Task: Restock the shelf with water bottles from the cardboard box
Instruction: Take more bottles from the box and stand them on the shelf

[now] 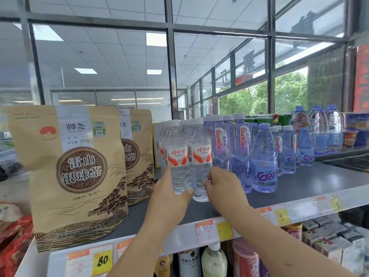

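both hands (169, 193) (223, 185) at front bottles' (177, 156) bases, arms outstretched

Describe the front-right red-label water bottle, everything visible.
The front-right red-label bottle is clear plastic with a white cap and a red-and-white label, apparently full. It stands upright near the front of the grey shelf, against a matching bottle on its left, blue-label bottles to its right. The right hand touches its lower right side; the left hand reaches its base from the left.
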`<control>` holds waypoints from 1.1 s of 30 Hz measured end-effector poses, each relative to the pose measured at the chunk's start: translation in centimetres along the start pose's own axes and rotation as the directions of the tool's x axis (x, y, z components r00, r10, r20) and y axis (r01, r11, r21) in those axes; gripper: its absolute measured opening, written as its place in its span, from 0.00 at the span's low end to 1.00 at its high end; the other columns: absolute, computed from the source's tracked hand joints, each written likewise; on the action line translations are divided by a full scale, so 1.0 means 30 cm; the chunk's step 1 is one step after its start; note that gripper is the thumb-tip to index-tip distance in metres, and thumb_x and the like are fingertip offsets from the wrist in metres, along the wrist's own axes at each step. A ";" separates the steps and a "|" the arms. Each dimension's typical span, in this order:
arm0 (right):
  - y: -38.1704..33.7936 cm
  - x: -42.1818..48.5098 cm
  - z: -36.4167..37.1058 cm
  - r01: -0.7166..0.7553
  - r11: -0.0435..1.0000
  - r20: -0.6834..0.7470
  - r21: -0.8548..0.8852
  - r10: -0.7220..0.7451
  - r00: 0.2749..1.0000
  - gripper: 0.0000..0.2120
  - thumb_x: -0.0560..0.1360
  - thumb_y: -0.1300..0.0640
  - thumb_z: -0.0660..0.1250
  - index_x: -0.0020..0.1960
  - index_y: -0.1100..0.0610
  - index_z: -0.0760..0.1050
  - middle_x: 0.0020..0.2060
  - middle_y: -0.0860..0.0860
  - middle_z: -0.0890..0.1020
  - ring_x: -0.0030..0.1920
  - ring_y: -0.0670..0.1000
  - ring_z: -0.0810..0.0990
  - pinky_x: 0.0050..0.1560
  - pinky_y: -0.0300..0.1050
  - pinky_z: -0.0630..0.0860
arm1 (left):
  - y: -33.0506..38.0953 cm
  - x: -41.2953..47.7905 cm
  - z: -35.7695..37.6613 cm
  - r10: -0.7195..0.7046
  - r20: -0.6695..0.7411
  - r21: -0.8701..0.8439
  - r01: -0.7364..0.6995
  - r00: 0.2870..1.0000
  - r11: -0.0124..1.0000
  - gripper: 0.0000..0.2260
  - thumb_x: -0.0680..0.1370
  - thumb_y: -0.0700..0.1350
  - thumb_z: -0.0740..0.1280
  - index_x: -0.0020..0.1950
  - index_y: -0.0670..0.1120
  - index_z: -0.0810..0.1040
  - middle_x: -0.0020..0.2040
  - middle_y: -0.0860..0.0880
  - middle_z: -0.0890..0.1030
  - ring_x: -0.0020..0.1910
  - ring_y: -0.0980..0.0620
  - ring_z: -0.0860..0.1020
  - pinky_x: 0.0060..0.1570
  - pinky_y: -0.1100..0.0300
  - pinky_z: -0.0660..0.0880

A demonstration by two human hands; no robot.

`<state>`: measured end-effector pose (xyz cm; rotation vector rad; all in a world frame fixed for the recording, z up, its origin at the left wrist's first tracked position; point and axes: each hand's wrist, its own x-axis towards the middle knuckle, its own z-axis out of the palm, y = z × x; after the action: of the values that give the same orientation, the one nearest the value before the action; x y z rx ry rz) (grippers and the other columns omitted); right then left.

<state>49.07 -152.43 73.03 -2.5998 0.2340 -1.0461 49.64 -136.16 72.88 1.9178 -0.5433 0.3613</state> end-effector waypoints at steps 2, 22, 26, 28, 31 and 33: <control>-0.003 0.009 0.008 0.023 1.000 0.041 -0.020 -0.023 0.999 0.05 0.80 0.55 0.61 0.49 0.56 0.72 0.45 0.54 0.80 0.40 0.51 0.71 0.38 0.41 0.63 | 0.000 0.001 0.003 0.000 0.000 0.007 0.000 1.000 1.000 0.30 0.75 0.48 0.72 0.72 0.65 0.62 0.58 0.62 0.73 0.54 0.62 0.72 0.49 0.67 0.67; 0.271 -0.578 -0.261 0.183 0.909 -0.053 0.374 -0.176 0.983 0.07 0.75 0.52 0.71 0.44 0.56 0.79 0.38 0.49 0.81 0.40 0.51 0.79 0.41 0.49 0.76 | 0.172 -0.512 0.255 -0.117 -0.054 -0.085 0.112 0.992 0.990 0.25 0.69 0.57 0.70 0.66 0.58 0.76 0.57 0.61 0.77 0.48 0.54 0.80 0.56 0.45 0.79; 0.543 -0.853 -0.218 0.089 0.918 0.134 0.386 -0.152 0.979 0.06 0.76 0.53 0.70 0.45 0.56 0.80 0.37 0.48 0.80 0.38 0.48 0.77 0.37 0.44 0.72 | 0.082 -0.759 0.508 -0.242 0.011 -0.071 0.242 0.970 0.968 0.19 0.72 0.55 0.70 0.63 0.59 0.77 0.54 0.60 0.78 0.49 0.57 0.80 0.55 0.45 0.79; 0.683 -0.994 -0.186 0.023 0.926 0.234 0.376 -0.120 0.965 0.07 0.77 0.52 0.69 0.46 0.56 0.79 0.37 0.48 0.79 0.37 0.48 0.75 0.36 0.43 0.70 | 0.015 -0.879 0.644 -0.310 0.068 -0.038 0.313 0.948 0.949 0.14 0.77 0.51 0.70 0.63 0.57 0.78 0.56 0.61 0.78 0.45 0.56 0.80 0.54 0.44 0.80; 0.868 -1.189 -0.118 -0.085 0.939 0.377 0.333 -0.050 0.925 0.09 0.77 0.52 0.69 0.43 0.57 0.78 0.35 0.50 0.78 0.35 0.49 0.75 0.33 0.44 0.69 | -0.095 -1.043 0.837 -0.440 0.134 -0.021 0.446 0.888 0.895 0.18 0.78 0.52 0.69 0.68 0.56 0.76 0.58 0.58 0.78 0.53 0.52 0.80 0.57 0.44 0.79; 0.970 -1.316 -0.056 -0.153 0.945 0.456 0.288 0.005 0.890 0.08 0.76 0.53 0.69 0.42 0.57 0.78 0.34 0.50 0.78 0.34 0.50 0.75 0.32 0.44 0.69 | -0.175 -1.152 0.952 -0.526 0.188 -0.027 0.540 0.829 0.841 0.20 0.77 0.52 0.70 0.69 0.56 0.75 0.58 0.58 0.77 0.59 0.52 0.79 0.60 0.45 0.77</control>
<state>18.74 -169.31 38.35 -2.4224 0.0512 -0.3841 23.06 -153.54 40.82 1.9404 -0.1068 -0.1935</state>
